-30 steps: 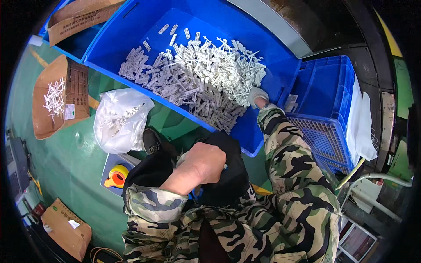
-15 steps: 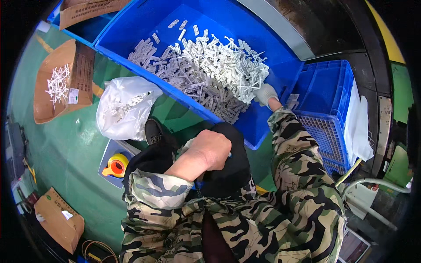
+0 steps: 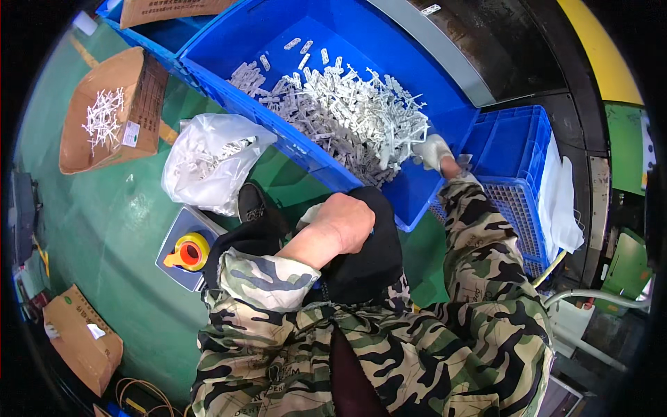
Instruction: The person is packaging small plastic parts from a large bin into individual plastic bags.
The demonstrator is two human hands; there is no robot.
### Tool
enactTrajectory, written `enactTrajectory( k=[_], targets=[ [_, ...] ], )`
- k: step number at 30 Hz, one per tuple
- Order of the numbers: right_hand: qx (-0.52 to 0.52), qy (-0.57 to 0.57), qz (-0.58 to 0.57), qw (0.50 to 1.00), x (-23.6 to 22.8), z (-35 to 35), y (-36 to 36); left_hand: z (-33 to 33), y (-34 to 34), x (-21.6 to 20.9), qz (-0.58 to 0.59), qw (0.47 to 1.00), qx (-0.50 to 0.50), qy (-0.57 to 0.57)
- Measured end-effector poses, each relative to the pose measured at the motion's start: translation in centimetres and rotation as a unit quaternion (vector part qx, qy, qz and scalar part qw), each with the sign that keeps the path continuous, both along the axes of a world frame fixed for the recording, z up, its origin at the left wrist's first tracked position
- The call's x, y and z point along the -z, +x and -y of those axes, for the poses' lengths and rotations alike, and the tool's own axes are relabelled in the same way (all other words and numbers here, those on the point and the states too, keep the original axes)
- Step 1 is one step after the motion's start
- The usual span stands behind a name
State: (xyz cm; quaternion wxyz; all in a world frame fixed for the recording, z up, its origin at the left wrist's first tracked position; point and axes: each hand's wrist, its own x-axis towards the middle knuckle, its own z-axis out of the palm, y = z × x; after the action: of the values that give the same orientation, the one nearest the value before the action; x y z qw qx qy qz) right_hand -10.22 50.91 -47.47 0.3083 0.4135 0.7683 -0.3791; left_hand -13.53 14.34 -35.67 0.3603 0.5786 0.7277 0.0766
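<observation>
My right hand [image 3: 433, 151], in a pale glove, is inside the large blue bin [image 3: 413, 201], at the right end of a heap of small white plastic parts [image 3: 354, 115]. Its fingers look closed beside the heap's edge; what they hold, if anything, is too small to make out. Bare and closed in a fist, my left hand [image 3: 347, 221] rests over my dark-clad knee, near the bin's front wall. Its fingertips are turned under, so its contents are hidden.
A clear plastic bag [image 3: 208, 163] of parts stands left of the bin, with a cardboard box [image 3: 149, 97] of white sprues beyond. Yellow tape [image 3: 191, 251] lies on a grey box [image 3: 177, 229]. Right of the bin are a blue crate [image 3: 511, 146] and a metal-edged dark surface [image 3: 514, 59].
The whole view has shifted slightly. My gloved right hand has drawn a little to the right, away from the heap. My left fist stays over the knee.
</observation>
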Motion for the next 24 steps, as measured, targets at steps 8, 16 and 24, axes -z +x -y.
enactTrajectory(
  k=[8, 16, 24],
  targets=[
    [-0.123, -0.063, -0.179, 0.974, 2.3, -1.2, 0.1, 2.0, -0.3, 0.3, -0.049, 0.999, -0.018, 0.009],
    [-0.074, 0.067, -0.102, 0.990, -2.1, 10.2, -2.3, 5.6, 1.3, 1.2, -0.042, 0.997, -0.055, 0.016],
    [-0.318, 0.015, -0.316, 0.893, -16.3, 30.8, -23.6, 5.3, 1.2, 1.0, -0.082, 0.996, -0.038, 0.029]
  ],
)
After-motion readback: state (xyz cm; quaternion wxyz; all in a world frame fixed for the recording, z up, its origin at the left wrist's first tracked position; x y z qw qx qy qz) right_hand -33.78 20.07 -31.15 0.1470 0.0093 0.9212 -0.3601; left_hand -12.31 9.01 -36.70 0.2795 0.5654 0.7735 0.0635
